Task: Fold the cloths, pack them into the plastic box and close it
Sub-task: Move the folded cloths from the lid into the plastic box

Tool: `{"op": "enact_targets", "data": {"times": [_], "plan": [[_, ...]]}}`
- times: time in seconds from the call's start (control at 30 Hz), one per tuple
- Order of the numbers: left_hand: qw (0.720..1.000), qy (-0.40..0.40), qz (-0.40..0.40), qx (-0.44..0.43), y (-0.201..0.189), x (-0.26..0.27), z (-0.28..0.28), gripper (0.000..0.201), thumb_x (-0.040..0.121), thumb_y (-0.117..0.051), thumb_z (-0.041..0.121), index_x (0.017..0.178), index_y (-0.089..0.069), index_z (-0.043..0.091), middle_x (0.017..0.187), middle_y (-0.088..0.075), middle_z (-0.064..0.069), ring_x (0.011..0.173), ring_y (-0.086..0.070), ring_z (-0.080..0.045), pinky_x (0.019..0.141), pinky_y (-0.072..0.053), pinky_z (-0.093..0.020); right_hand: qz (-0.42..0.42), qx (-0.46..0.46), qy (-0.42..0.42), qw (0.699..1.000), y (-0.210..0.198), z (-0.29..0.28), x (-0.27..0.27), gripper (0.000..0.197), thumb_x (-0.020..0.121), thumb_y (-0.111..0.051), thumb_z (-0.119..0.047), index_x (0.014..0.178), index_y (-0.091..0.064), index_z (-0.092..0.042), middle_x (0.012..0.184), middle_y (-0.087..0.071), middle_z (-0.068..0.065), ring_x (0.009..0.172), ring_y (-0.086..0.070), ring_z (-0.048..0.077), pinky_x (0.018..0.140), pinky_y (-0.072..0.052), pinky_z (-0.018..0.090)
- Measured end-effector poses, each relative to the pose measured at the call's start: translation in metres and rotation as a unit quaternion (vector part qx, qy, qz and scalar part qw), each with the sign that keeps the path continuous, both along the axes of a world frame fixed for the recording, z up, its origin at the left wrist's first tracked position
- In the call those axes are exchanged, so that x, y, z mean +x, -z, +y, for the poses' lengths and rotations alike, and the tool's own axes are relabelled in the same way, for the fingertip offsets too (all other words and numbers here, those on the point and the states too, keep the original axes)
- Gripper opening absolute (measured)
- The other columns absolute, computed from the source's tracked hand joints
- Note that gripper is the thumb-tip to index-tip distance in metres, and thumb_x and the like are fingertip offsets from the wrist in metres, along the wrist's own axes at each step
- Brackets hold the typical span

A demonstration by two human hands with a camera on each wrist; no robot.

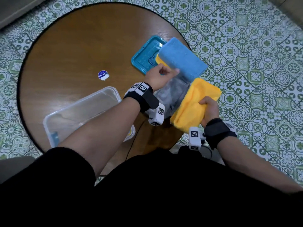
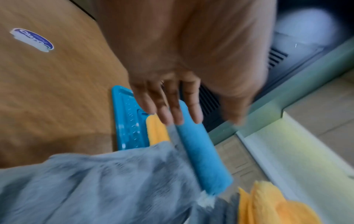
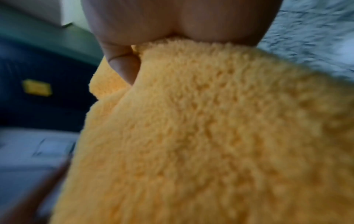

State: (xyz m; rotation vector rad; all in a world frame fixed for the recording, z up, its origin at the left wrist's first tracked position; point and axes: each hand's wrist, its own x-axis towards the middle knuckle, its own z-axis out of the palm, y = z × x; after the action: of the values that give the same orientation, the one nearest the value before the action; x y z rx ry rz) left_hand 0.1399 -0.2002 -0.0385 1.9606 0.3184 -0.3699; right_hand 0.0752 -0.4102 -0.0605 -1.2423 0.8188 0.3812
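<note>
Head view: right hand grips the folded yellow cloth at the table edge; the clear box stands open, its teal lid beneath stacked cloths. Left-wrist view: left hand, fingers straight, reaches the blue cloth. Right-wrist view: fingers curl into yellow pile.

Overhead view of a round wooden counter on a green patterned tile floor. The right hand grips a folded yellow cloth at the counter's near right edge. The left hand, fingers curled, meets the near edge of a folded blue cloth, which lies over a second yellow cloth and partly covers the teal lid. A grey cloth lies between the hands. The clear plastic box stands open at near left; a round sticker marks the counter.
</note>
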Motion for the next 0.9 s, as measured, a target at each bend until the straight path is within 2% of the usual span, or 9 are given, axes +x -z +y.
{"op": "enact_targets", "data": {"times": [0.07, 0.17, 0.23, 0.3, 0.47, 0.57, 0.63, 0.7, 0.9], "plan": [[0.994, 0.038, -0.009, -0.102, -0.033, -0.002, 0.002, 0.053, 0.081, -0.071, 0.056, 0.121, -0.057, 0.024, 0.118, -0.057, 0.005, 0.101, -0.056, -0.004, 0.08, -0.042, -0.02, -0.079, -0.029, -0.1, 0.991, -0.016, 0.014, 0.01, 0.025, 0.049, -0.058, -0.007, 0.074, -0.058, -0.01, 0.067, -0.059, 0.004, 0.065, -0.056, 0.025, 0.063, -0.05, 0.034], [0.976, 0.213, 0.0, -0.044, -0.071, -0.005, 0.021, 0.085, 0.074, -0.077, 0.056, 0.145, -0.038, 0.028, 0.137, -0.045, 0.008, 0.118, -0.05, -0.004, 0.09, -0.041, -0.012, -0.195, -0.114, -0.307, 0.925, -0.046, 0.047, 0.022, 0.053, 0.043, -0.066, -0.02, 0.095, -0.063, -0.017, 0.09, -0.065, 0.001, 0.084, -0.06, 0.02, 0.075, -0.051, 0.03], [0.952, 0.296, 0.037, 0.065, -0.098, -0.011, 0.046, 0.084, 0.071, -0.08, 0.055, 0.141, -0.043, 0.029, 0.132, -0.051, 0.015, 0.116, -0.052, -0.004, 0.089, -0.042, -0.014, -0.234, -0.18, -0.409, 0.864, -0.07, 0.073, 0.03, 0.077, 0.044, -0.068, -0.037, 0.117, -0.054, -0.021, 0.098, -0.059, -0.009, 0.088, -0.055, 0.004, 0.076, -0.046, 0.013], [0.94, 0.313, 0.068, 0.117, -0.116, -0.018, 0.079, 0.061, 0.071, -0.081, 0.051, 0.122, -0.057, 0.029, 0.113, -0.065, 0.016, 0.107, -0.062, -0.01, 0.083, -0.049, -0.021, -0.274, -0.183, -0.459, 0.825, -0.087, 0.099, 0.035, 0.086, 0.045, -0.069, -0.048, 0.122, -0.044, -0.019, 0.097, -0.052, -0.015, 0.086, -0.05, -0.002, 0.076, -0.045, 0.013], [0.97, 0.214, 0.051, 0.106, -0.132, -0.061, 0.167, 0.051, 0.073, -0.084, 0.043, 0.118, -0.068, 0.026, 0.108, -0.074, 0.008, 0.098, -0.07, -0.014, 0.093, -0.055, -0.041, -0.255, -0.091, -0.545, 0.793, -0.099, 0.158, 0.039, 0.068, 0.059, -0.081, -0.018, 0.114, -0.045, -0.03, 0.097, -0.064, -0.003, 0.087, -0.063, 0.015, 0.08, -0.053, 0.038], [0.991, 0.13, 0.015, 0.041, -0.135, -0.099, 0.209, 0.052, 0.07, -0.085, 0.039, 0.116, -0.069, 0.023, 0.107, -0.074, 0.008, 0.1, -0.07, -0.012, 0.089, -0.056, -0.034, -0.215, -0.143, -0.686, 0.68, -0.11, 0.192, 0.035, 0.07, 0.056, -0.094, -0.034, 0.116, -0.058, -0.029, 0.111, -0.069, -0.008, 0.101, -0.066, 0.011, 0.091, -0.054, 0.036], [0.997, 0.074, -0.008, 0.014, -0.128, -0.124, 0.232, 0.049, 0.072, -0.081, 0.03, 0.118, -0.069, 0.015, 0.11, -0.074, 0.001, 0.102, -0.069, -0.015, 0.088, -0.057, -0.03, -0.208, -0.236, -0.745, 0.589, -0.113, 0.213, 0.031, 0.067, 0.056, -0.093, -0.044, 0.114, -0.063, -0.027, 0.103, -0.069, -0.011, 0.093, -0.065, 0.009, 0.079, -0.053, 0.027], [0.999, 0.025, -0.023, -0.005, -0.116, -0.148, 0.252, 0.046, 0.076, -0.079, 0.027, 0.118, -0.069, 0.014, 0.112, -0.073, -0.002, 0.104, -0.069, -0.017, 0.088, -0.056, -0.03, -0.235, -0.265, -0.75, 0.558, -0.115, 0.232, 0.029, 0.059, 0.061, -0.092, -0.037, 0.111, -0.061, -0.029, 0.093, -0.065, -0.016, 0.084, -0.061, 0.005, 0.066, -0.047, 0.018], [0.992, -0.105, -0.037, -0.057, -0.084, -0.202, 0.287, 0.033, 0.084, -0.076, 0.014, 0.113, -0.065, 0.025, 0.102, -0.073, 0.016, 0.098, -0.068, -0.003, 0.082, -0.052, -0.019, -0.346, -0.349, -0.719, 0.491, -0.124, 0.281, 0.024, 0.051, 0.069, -0.083, -0.033, 0.106, -0.047, -0.027, 0.095, -0.058, -0.001, 0.089, -0.056, 0.024, 0.068, -0.038, 0.028]]}}
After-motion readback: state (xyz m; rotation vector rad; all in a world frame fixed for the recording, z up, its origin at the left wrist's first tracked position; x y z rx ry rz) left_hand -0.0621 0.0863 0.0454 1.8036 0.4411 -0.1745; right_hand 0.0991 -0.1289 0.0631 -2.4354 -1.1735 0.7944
